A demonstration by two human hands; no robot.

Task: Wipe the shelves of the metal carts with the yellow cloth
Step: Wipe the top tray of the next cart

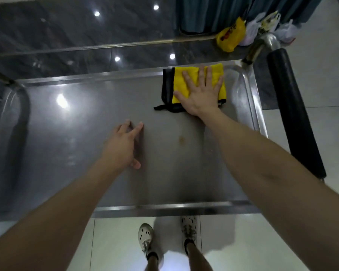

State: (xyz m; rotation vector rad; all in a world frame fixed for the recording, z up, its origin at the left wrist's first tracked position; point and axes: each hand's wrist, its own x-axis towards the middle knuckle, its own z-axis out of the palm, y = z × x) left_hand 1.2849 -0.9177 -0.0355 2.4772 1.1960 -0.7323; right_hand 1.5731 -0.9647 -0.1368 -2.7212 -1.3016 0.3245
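Yellow cloth [178,80], black-edged, folded: laid at far right of metal cart shelf [76,133], pressed flat under right hand [202,94], fingers spread wide. Left hand [123,145]: at shelf centre, fingers loosely extended, nothing held.
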